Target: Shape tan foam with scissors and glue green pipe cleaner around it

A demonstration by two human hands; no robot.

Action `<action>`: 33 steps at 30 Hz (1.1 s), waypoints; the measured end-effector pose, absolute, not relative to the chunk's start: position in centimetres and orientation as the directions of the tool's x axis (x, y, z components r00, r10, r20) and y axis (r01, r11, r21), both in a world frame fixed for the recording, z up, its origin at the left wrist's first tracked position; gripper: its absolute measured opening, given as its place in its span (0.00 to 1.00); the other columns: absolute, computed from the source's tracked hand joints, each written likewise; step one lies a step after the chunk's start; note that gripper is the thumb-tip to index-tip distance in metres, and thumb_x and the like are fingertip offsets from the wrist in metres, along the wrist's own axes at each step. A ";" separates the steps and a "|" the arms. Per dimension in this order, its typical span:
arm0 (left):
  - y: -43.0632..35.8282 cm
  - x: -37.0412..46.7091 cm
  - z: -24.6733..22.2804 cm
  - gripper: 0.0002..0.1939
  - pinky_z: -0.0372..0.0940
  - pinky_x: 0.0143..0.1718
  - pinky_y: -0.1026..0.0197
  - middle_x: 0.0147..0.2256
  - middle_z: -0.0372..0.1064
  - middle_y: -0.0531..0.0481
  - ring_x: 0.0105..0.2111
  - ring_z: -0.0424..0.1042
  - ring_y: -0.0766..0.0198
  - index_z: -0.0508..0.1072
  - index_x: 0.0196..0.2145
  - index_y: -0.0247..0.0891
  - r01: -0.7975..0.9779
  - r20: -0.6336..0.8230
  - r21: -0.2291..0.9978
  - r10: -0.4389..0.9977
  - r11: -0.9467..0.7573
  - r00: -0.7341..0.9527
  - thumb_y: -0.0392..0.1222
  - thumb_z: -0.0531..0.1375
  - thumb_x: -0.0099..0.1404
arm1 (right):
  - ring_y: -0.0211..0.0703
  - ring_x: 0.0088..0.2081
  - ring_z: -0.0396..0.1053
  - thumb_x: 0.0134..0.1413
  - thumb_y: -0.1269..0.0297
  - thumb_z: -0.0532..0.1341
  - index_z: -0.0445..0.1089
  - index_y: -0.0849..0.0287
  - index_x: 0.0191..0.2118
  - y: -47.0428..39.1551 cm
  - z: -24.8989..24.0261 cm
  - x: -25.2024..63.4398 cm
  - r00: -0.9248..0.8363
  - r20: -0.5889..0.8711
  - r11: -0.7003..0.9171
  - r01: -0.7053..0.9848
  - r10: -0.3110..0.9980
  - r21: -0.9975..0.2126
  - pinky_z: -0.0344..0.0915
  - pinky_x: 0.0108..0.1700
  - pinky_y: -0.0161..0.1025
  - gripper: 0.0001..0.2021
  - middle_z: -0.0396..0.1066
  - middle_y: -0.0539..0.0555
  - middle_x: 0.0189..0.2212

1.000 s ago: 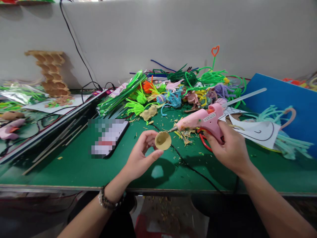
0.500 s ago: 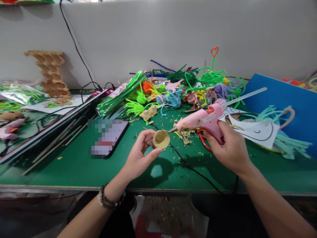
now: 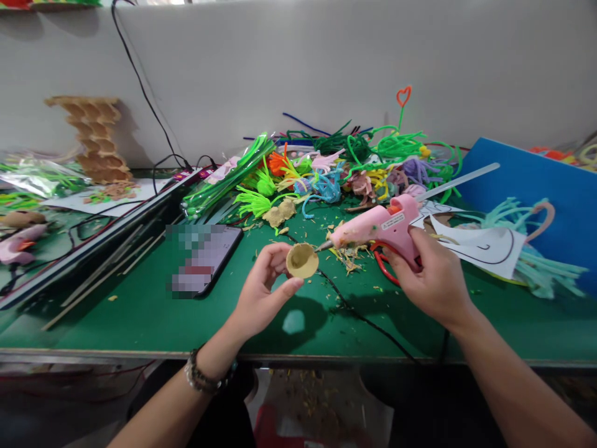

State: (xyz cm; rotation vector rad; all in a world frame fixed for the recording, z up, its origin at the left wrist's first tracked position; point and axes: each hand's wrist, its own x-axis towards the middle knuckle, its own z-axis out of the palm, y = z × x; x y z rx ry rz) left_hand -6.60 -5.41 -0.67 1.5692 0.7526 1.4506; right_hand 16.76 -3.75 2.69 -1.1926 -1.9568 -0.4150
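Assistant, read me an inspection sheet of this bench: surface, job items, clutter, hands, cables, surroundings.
Surface: green tabletop, strewn with small scraps.
Job items: small tan cup; pink glue gun with a translucent stick out its back, nozzle at the cup's rim, contact unclear.
Clutter: colourful fuzzy stems heaped toward the back; phone lying left of the cup.
Hands: left hand holds the cup; right hand grips the glue gun.
Cables: black cable across the tabletop; another against the wall.
Surroundings: pale wall behind; blue board at right.
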 end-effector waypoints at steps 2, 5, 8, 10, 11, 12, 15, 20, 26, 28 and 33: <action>-5.4 -6.6 -0.7 0.15 0.62 0.26 0.68 0.33 0.66 0.52 0.26 0.67 0.71 0.60 0.40 0.41 -0.117 0.486 0.873 0.862 -0.473 0.141 0.40 0.60 0.56 | 0.33 0.16 0.47 0.49 0.64 0.55 0.50 0.55 0.24 -3.8 2.7 16.8 -0.235 0.763 0.498 0.858 0.601 -0.127 0.46 0.18 0.34 0.11 0.47 0.44 0.15; -5.4 -6.6 -0.7 0.14 0.61 0.27 0.70 0.32 0.66 0.53 0.25 0.67 0.73 0.61 0.40 0.42 -0.135 0.502 0.863 0.855 -0.486 0.129 0.38 0.60 0.56 | 0.33 0.16 0.48 0.50 0.64 0.55 0.52 0.55 0.25 -3.8 2.8 16.8 -0.218 0.758 0.490 0.859 0.615 -0.150 0.47 0.18 0.34 0.09 0.49 0.44 0.16; -5.4 -6.5 -0.7 0.14 0.62 0.27 0.70 0.31 0.66 0.54 0.25 0.67 0.73 0.61 0.40 0.42 -0.150 0.504 0.861 0.855 -0.486 0.122 0.37 0.60 0.56 | 0.33 0.16 0.48 0.50 0.63 0.56 0.53 0.56 0.25 -3.8 2.8 16.9 -0.218 0.752 0.489 0.858 0.622 -0.156 0.47 0.18 0.34 0.09 0.49 0.44 0.16; -5.4 -6.5 -0.7 0.14 0.62 0.27 0.70 0.31 0.66 0.54 0.25 0.67 0.73 0.62 0.39 0.41 -0.153 0.503 0.861 0.856 -0.485 0.119 0.38 0.60 0.56 | 0.33 0.16 0.48 0.50 0.63 0.56 0.53 0.56 0.25 -3.8 2.8 16.9 -0.221 0.753 0.490 0.859 0.619 -0.151 0.47 0.18 0.34 0.09 0.49 0.44 0.16; -5.4 -6.5 -0.7 0.14 0.62 0.27 0.70 0.31 0.66 0.54 0.25 0.67 0.73 0.62 0.39 0.41 -0.154 0.504 0.860 0.855 -0.486 0.117 0.38 0.60 0.56 | 0.33 0.16 0.48 0.50 0.63 0.56 0.53 0.56 0.25 -3.8 2.8 16.9 -0.222 0.754 0.491 0.858 0.618 -0.149 0.47 0.18 0.34 0.09 0.49 0.44 0.16; -5.4 -6.5 -0.7 0.14 0.62 0.27 0.71 0.31 0.66 0.54 0.25 0.67 0.73 0.62 0.39 0.41 -0.154 0.507 0.859 0.854 -0.489 0.115 0.38 0.60 0.56 | 0.33 0.16 0.48 0.50 0.63 0.55 0.52 0.56 0.25 -3.8 2.8 16.9 -0.223 0.754 0.491 0.858 0.618 -0.149 0.47 0.18 0.34 0.09 0.49 0.44 0.16; -5.4 -6.6 -0.7 0.15 0.62 0.27 0.71 0.31 0.66 0.54 0.25 0.67 0.73 0.62 0.40 0.41 -0.155 0.514 0.854 0.851 -0.496 0.110 0.39 0.61 0.55 | 0.32 0.16 0.48 0.50 0.64 0.56 0.52 0.56 0.26 -3.8 2.8 16.9 -0.228 0.756 0.496 0.856 0.613 -0.144 0.47 0.18 0.33 0.09 0.49 0.44 0.16; -5.3 -6.6 -0.7 0.15 0.63 0.27 0.70 0.31 0.66 0.53 0.25 0.67 0.73 0.62 0.40 0.41 -0.154 0.512 0.855 0.853 -0.495 0.101 0.40 0.61 0.56 | 0.32 0.16 0.48 0.50 0.65 0.56 0.51 0.56 0.26 -3.8 2.9 16.8 -0.249 0.766 0.513 0.850 0.593 -0.121 0.47 0.18 0.33 0.10 0.49 0.44 0.16; -5.4 -6.6 -0.7 0.15 0.63 0.27 0.69 0.32 0.67 0.53 0.26 0.68 0.71 0.61 0.40 0.42 -0.157 0.503 0.860 0.859 -0.486 0.096 0.41 0.61 0.56 | 0.33 0.17 0.48 0.50 0.64 0.55 0.52 0.56 0.26 -3.8 2.9 16.9 -0.251 0.760 0.511 0.851 0.599 -0.121 0.47 0.19 0.34 0.09 0.49 0.44 0.17; -5.3 -6.6 -0.7 0.15 0.63 0.27 0.69 0.31 0.67 0.53 0.25 0.68 0.72 0.62 0.40 0.42 -0.159 0.506 0.858 0.857 -0.489 0.092 0.41 0.61 0.56 | 0.33 0.17 0.48 0.50 0.64 0.55 0.53 0.56 0.26 -3.8 2.8 16.9 -0.254 0.758 0.511 0.852 0.600 -0.119 0.47 0.19 0.34 0.09 0.49 0.44 0.16; -5.3 -6.5 -0.7 0.15 0.62 0.27 0.70 0.30 0.66 0.54 0.24 0.66 0.73 0.62 0.40 0.42 -0.154 0.517 0.851 0.851 -0.502 0.085 0.42 0.61 0.56 | 0.33 0.17 0.47 0.50 0.64 0.55 0.54 0.56 0.26 -3.9 2.8 17.1 -0.276 0.755 0.521 0.848 0.595 -0.101 0.46 0.18 0.34 0.08 0.47 0.44 0.16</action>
